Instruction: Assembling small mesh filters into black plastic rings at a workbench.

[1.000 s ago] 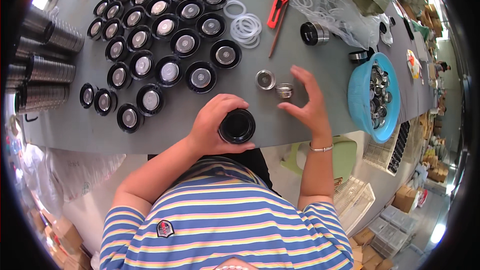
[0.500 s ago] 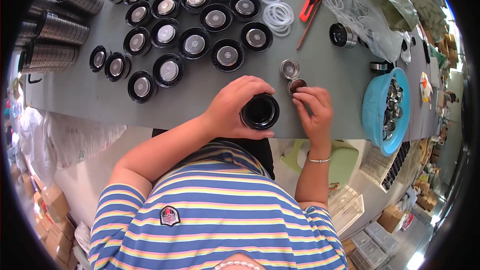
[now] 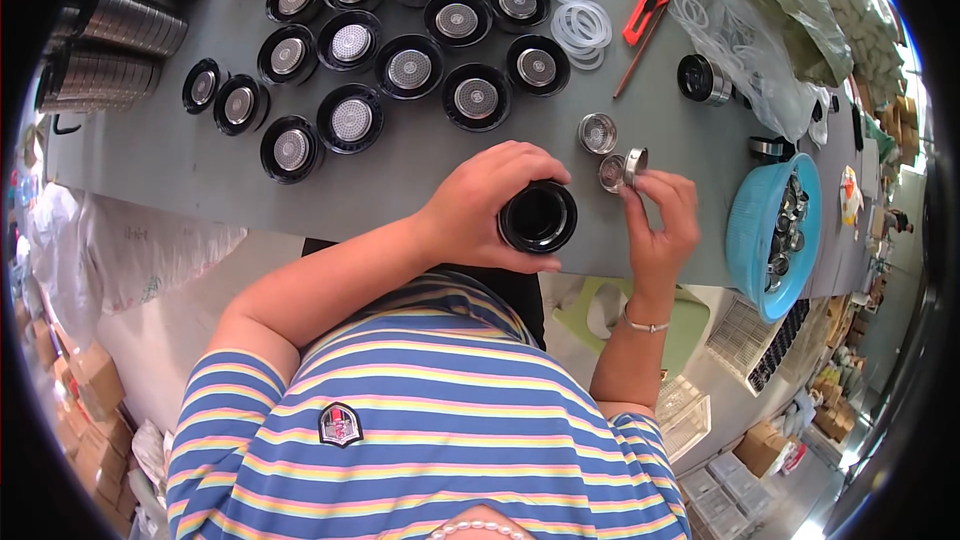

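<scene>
My left hand (image 3: 487,204) is wrapped round a black round cup-like lid (image 3: 538,217), its dark hollow facing up, at the table's near edge. My right hand (image 3: 664,214) pinches a small round metal cap (image 3: 636,166) between thumb and fingers, tilted up on its side. Right by it, a second metal cap (image 3: 610,175) lies on the table, partly behind the held one. Just beyond lies another shallow metal cap (image 3: 597,133). Farther left stand several black lids with perforated metal discs in their centres, such as this black lid (image 3: 350,120).
A blue basket (image 3: 748,225) of small metal parts stands at the right. White sealing rings (image 3: 581,32), a red utility knife (image 3: 645,15) and a clear plastic bag (image 3: 745,50) lie at the back. Stacked metal rings (image 3: 100,72) fill the far left of the grey table (image 3: 160,165).
My right hand has lifted and tipped a metal cap off the table, turning it on its side. My left hand keeps its grip on the black lid. The whole view has shifted slightly.
</scene>
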A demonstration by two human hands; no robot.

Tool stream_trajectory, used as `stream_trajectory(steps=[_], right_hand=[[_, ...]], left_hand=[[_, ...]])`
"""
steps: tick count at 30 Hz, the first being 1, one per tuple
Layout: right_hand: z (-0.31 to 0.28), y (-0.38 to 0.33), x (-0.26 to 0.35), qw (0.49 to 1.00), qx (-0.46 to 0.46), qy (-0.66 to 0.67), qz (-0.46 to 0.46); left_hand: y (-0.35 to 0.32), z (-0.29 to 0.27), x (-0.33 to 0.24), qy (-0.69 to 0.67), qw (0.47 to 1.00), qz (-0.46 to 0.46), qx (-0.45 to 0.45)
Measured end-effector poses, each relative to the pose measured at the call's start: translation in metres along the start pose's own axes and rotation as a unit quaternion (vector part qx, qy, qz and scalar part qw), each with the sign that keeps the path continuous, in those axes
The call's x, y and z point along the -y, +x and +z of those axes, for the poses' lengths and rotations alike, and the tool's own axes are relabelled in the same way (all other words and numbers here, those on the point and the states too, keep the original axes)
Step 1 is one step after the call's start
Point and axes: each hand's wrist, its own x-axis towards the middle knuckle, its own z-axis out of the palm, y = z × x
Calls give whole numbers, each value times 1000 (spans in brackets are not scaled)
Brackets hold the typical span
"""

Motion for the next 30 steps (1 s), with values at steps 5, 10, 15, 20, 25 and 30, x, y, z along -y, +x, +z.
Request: stream_trajectory(steps=[5,10,15,20,25,30], right_hand=[[-18,13,68,973,120,29,-195],[-12,10,93,962,221,-59,-150],[-12,-3,101,950,209,-151,-173],[-15,4,123,946,257,-168,-101],[-7,10,112,948,253,-138,-133],[-8,-11,52,995,45,86,-29]], left_hand=[[1,2,-1,4,1000,1,-13],[-2,0,2,-4,1000,-5,0],[-2,0,6,-23,1000,11,-1],[0,3,5,-5,1000,18,-19],[-9,1,3,-59,998,-35,-3],[-14,-22,-15,-109,991,-61,-43]])
